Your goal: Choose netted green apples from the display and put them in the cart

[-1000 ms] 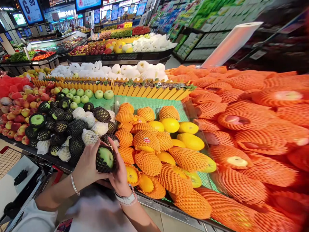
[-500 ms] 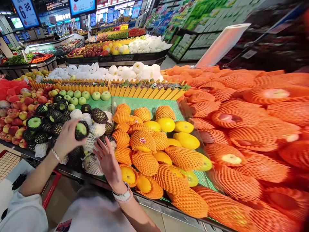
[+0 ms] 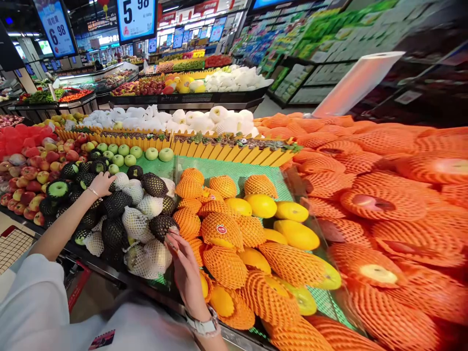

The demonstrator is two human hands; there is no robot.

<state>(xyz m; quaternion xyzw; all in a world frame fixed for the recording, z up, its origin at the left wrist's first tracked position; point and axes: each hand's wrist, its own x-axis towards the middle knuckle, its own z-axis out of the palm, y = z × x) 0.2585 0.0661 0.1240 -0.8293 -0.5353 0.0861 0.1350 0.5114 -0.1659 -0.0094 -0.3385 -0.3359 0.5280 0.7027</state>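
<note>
My left hand (image 3: 102, 184) reaches palm down into the pile of black-netted green apples (image 3: 57, 189). Its fingers curl over the fruit, and whatever lies under the palm is hidden. Right beside its fingertips sits a white-netted fruit (image 3: 121, 180). Just below the hand is a fruit in a black foam net (image 3: 117, 203). My right hand (image 3: 185, 265) is open at the front of the display, fingers stretched out, nothing visible in it. Its fingertips are at a black-netted fruit (image 3: 162, 226); touching or just in front, I cannot tell.
Orange-netted fruit (image 3: 222, 230) and bare yellow mangoes (image 3: 297, 234) lie right of my hands. Bare green apples (image 3: 151, 153) and red apples (image 3: 27, 196) are further back and left. A yellow picket edging (image 3: 234, 150) runs behind. A plastic bag roll (image 3: 360, 83) rises at the back right.
My left hand, which held a black-netted green apple in the air, has moved away and down onto the pile; that apple no longer shows clearly. My right hand has shifted lower and right.
</note>
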